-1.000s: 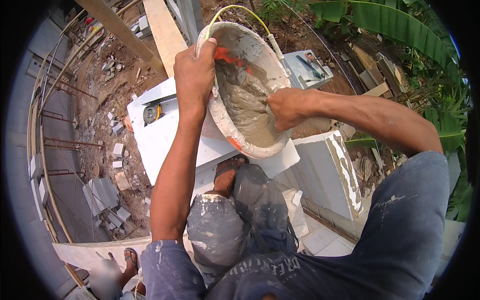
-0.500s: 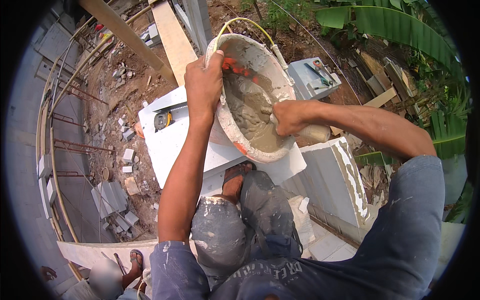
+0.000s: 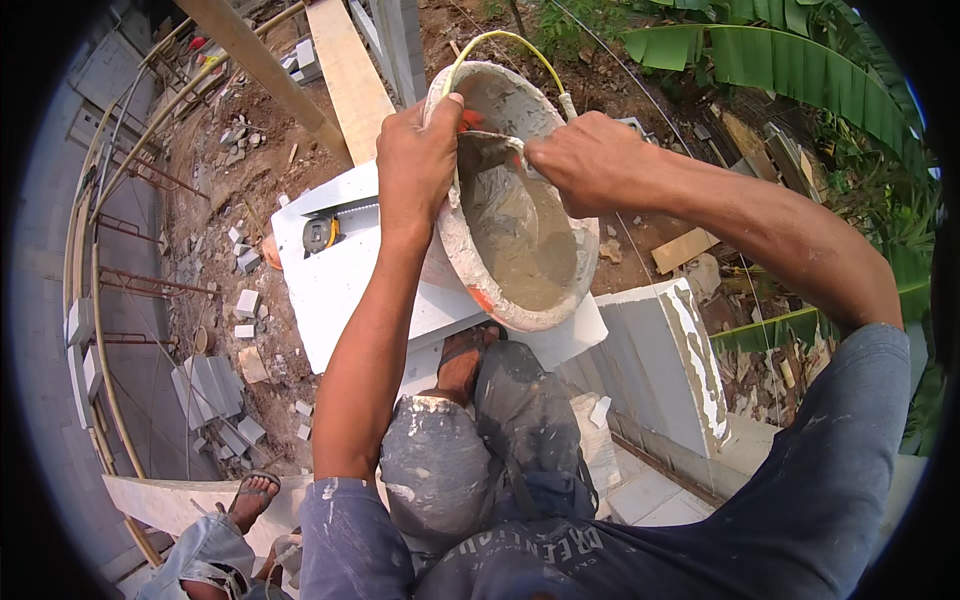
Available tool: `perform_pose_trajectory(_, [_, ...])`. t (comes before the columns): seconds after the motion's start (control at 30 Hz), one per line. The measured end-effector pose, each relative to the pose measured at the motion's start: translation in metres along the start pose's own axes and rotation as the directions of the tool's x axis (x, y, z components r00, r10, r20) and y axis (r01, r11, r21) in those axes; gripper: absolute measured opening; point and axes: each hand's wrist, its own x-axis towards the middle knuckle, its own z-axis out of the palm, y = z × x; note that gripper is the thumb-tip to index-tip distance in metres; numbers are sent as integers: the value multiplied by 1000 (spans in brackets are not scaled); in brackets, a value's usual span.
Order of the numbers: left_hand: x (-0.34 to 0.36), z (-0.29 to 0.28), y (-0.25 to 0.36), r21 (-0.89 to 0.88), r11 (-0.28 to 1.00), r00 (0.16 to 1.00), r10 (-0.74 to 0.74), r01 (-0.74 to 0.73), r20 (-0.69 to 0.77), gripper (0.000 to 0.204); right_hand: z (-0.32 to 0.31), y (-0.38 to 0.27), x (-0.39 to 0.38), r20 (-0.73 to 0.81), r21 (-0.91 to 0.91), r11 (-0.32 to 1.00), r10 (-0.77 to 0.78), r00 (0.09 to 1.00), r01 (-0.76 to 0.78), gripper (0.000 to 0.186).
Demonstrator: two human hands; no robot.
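Daylight was cast over a dirt floor (image 3: 215, 215) strewn with rubble. White block walls (image 3: 660, 370) were seen, wooden planks (image 3: 345, 70) were laid across, and banana leaves (image 3: 790, 55) were seen beyond.

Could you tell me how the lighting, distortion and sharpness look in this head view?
Head view: soft, even daylight, no harsh glare; strong fisheye bending, so the plank and rebar curve near the black circular rim; bucket, left hand and right hand are sharp; faint shade inside the bucket; the lower edge is slightly soft.

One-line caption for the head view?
Left hand grips the mortar bucket rim; right hand works a trowel inside.
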Motion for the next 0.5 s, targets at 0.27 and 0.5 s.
perform_pose_trajectory(0.27, [-7,10,-2,-78,997,999,-9,6,-37,39,28,2,23,683,222,975,-130,719,-34,19])
perform_pose_trajectory(0.5, [-13,5,2,15,999,999,-32,32,-38,39,6,-18,-1,583,809,358,-393,711,-466,21])
